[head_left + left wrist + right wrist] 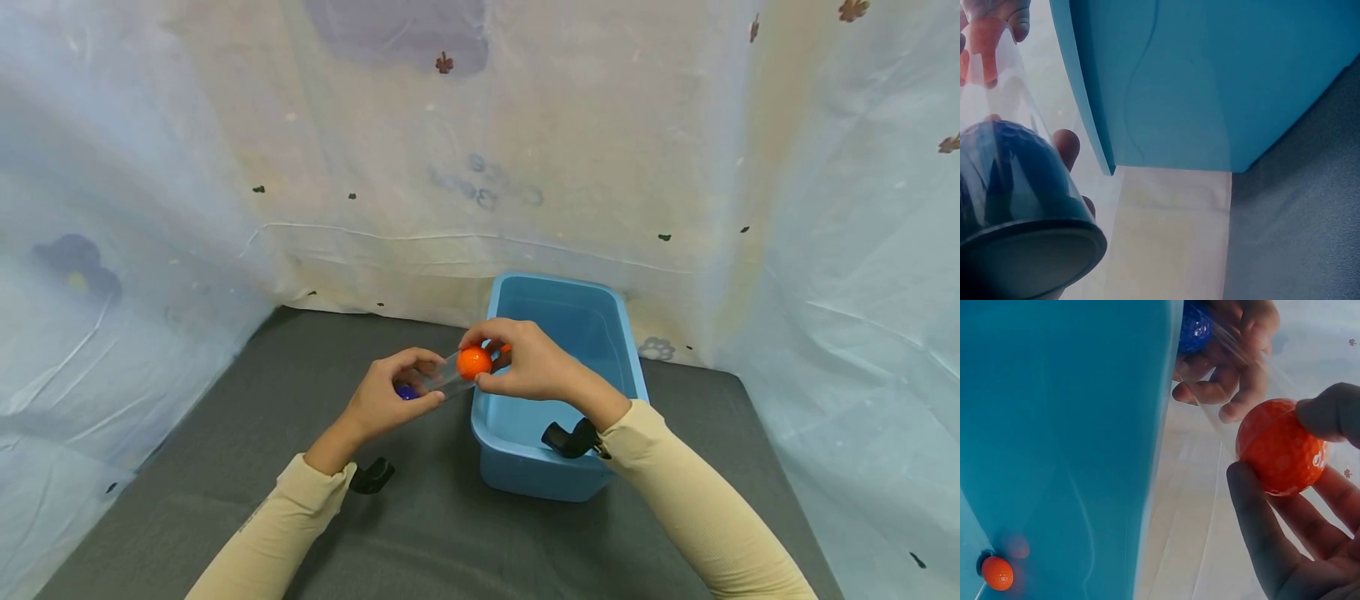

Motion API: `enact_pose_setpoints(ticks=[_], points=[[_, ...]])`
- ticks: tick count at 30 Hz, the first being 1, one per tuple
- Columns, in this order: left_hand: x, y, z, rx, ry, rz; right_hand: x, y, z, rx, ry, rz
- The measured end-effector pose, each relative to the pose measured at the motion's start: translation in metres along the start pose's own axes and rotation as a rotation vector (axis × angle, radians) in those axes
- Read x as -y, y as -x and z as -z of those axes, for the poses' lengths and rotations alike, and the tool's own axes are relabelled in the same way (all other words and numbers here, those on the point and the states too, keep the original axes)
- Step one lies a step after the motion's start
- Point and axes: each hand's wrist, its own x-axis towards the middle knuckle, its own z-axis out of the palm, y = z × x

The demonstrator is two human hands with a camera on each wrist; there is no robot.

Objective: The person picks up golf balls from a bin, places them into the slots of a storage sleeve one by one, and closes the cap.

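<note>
- Tube [450,383]: over the table [435,517], left hand [386,396] round its 8 o'clock end.
- Inner ball [407,392]: in that end.
- Held ball [474,363]: at the tube's 2 o'clock end, right hand [532,364] at its 3 o'clock.
- Bin [525,471]: on the table, 3 o'clock from the tube.
- Bin ball [997,573]: in the bin.
- Sheet [375,133]: round the table at 10, 12 and 2 o'clock.

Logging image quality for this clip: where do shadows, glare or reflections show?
Head view: soft shadow on the grey surface beside the blue bin; left wrist view: the clear cup has a dim base and streaky reflections; right wrist view: glints on the blue ball, and the loose orange ball faintly mirrored in the bin.
</note>
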Motion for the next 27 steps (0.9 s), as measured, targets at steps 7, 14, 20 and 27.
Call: enact_pose_setpoints(ticks=[7,14,20,27], points=[[-0.0015,0.0001,0.0002,0.003,0.001,0.015,-0.0003,-0.0001,0.0011,0.013,0.005,0.003],[-0.0016,0.0005,0.0004,0.006,-0.001,0.008,-0.0005,0.0006,0.0015,0.018,-0.007,0.003],[-0.0003,0.0011,0.0003,0.007,0.000,0.011,0.0001,0.0015,0.0014,0.030,0.000,-0.005],[0.0007,0.0016,-0.0007,0.000,-0.003,0.007,-0.0006,0.0017,-0.0002,0.030,-0.009,0.010]])
